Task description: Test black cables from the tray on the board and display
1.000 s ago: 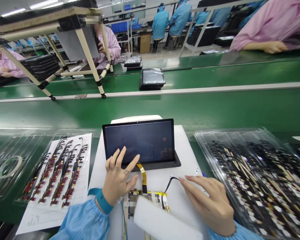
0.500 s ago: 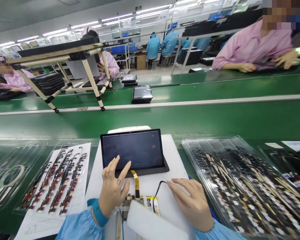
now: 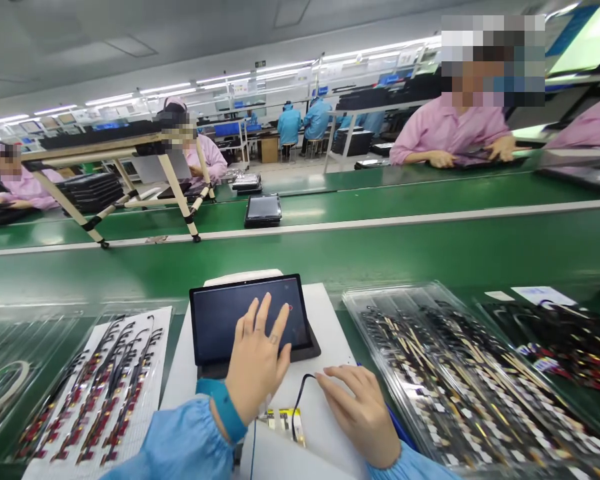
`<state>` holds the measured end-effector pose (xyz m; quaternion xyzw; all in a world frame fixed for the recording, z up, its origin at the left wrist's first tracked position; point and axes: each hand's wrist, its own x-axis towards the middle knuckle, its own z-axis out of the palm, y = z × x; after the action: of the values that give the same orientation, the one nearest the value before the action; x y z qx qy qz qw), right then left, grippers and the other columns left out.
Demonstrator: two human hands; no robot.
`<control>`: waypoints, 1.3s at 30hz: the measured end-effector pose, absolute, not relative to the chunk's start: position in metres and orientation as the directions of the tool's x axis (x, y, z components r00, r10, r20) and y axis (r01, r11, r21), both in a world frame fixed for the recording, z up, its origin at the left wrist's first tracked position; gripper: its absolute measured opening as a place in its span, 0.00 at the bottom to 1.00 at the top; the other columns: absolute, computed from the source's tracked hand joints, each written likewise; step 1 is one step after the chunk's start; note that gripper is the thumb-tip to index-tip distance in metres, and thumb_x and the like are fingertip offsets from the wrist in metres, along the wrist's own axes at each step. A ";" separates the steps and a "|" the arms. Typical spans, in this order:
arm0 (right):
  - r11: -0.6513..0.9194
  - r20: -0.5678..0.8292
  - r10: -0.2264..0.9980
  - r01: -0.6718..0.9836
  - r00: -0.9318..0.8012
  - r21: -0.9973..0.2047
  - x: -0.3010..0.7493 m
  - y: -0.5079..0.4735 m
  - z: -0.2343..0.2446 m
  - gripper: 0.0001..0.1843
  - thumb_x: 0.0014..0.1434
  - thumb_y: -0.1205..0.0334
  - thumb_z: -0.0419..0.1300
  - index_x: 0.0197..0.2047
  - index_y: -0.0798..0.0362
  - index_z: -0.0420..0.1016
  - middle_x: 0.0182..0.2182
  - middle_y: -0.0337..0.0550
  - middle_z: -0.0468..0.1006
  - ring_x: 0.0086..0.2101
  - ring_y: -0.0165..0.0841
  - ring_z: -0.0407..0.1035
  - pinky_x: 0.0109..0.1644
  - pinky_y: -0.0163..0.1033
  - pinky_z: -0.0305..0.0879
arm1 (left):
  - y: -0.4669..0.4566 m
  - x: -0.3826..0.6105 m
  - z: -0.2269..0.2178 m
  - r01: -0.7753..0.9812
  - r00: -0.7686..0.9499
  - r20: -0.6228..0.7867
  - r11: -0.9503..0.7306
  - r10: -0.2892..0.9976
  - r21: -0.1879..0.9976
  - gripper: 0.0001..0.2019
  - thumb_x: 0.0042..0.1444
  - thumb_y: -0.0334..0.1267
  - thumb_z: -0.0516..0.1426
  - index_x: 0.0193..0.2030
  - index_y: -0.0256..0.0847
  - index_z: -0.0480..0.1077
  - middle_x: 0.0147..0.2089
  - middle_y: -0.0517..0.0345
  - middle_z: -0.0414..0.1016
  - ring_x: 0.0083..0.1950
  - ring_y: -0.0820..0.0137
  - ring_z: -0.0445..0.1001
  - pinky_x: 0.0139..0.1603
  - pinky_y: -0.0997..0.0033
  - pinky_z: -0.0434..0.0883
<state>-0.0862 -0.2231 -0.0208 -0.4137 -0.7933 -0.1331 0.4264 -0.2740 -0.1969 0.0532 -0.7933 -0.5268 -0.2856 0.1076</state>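
A tablet screen [image 3: 220,327] leans upright on a black stand, dark except for a small red mark near its right side. My left hand [image 3: 257,353], with a teal band at the wrist, is spread over the screen's lower right part; the index fingertip is by the red mark. Whether it touches the glass I cannot tell. My right hand [image 3: 357,407] pinches the end of a thin black cable [image 3: 299,393] between thumb and fingers. The cable bends down to a circuit board [image 3: 286,420], partly hidden by a white foam block [image 3: 280,457] and my left arm.
A clear tray [image 3: 430,373] of ribbon cables lies right, with another of dark parts beyond. Small red-ended cables [image 3: 125,387] lie on white paper at left, beside a tray with a tape roll [image 3: 10,387]. Across the green bench, co-workers sit near a stand [image 3: 175,187] and stacked tablets [image 3: 263,211].
My left hand has moved right and up across the screen, from its lower edge to near the red mark. My right hand keeps the cable end. The camera view has shifted.
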 end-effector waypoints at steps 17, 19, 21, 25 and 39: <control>0.623 0.815 0.520 0.766 -0.256 -0.157 -0.091 -0.224 -0.016 0.13 0.61 0.72 0.49 0.35 0.52 0.73 0.30 0.39 0.74 0.33 0.28 0.66 0.40 0.37 0.60 | -0.151 -0.244 0.027 0.957 0.218 0.561 -0.287 0.799 0.037 0.22 0.58 0.36 0.53 0.60 0.41 0.63 0.65 0.41 0.57 0.64 0.48 0.57 0.56 0.46 0.59; 0.624 0.815 0.518 0.767 -0.259 -0.153 -0.091 -0.223 -0.015 0.13 0.61 0.72 0.49 0.35 0.52 0.73 0.30 0.39 0.74 0.33 0.29 0.66 0.40 0.37 0.60 | -0.157 -0.248 0.030 0.951 0.220 0.559 -0.303 0.800 0.060 0.24 0.58 0.38 0.53 0.63 0.43 0.59 0.66 0.41 0.55 0.65 0.49 0.55 0.58 0.46 0.58; 0.626 0.813 0.517 0.766 -0.268 -0.146 -0.091 -0.223 -0.013 0.13 0.61 0.72 0.49 0.35 0.52 0.73 0.30 0.39 0.74 0.33 0.29 0.66 0.40 0.37 0.60 | -0.168 -0.258 0.031 0.943 0.223 0.528 -0.319 0.819 0.095 0.27 0.58 0.39 0.54 0.64 0.44 0.56 0.67 0.41 0.52 0.66 0.49 0.53 0.59 0.46 0.57; 0.631 0.814 0.509 0.765 -0.280 -0.131 -0.091 -0.223 -0.010 0.13 0.61 0.72 0.49 0.35 0.52 0.73 0.29 0.39 0.74 0.32 0.28 0.66 0.39 0.37 0.60 | -0.197 -0.299 0.030 0.873 0.247 0.407 -0.384 0.879 0.300 0.29 0.58 0.39 0.53 0.66 0.48 0.52 0.68 0.45 0.50 0.67 0.51 0.51 0.60 0.46 0.56; 0.620 0.806 0.500 0.781 -0.318 -0.077 -0.086 -0.221 -0.012 0.13 0.59 0.73 0.50 0.36 0.49 0.74 0.29 0.38 0.75 0.31 0.28 0.68 0.38 0.38 0.63 | -0.190 -0.372 -0.019 0.396 -0.533 0.313 -0.095 0.786 0.913 0.32 0.56 0.43 0.52 0.66 0.43 0.45 0.58 0.43 0.60 0.62 0.55 0.60 0.62 0.49 0.57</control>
<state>-0.0863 -0.2210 -0.0121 -0.4030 -0.7944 -0.1663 0.4229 -0.3722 -0.1896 -0.0193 -0.4533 -0.6517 -0.5847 -0.1669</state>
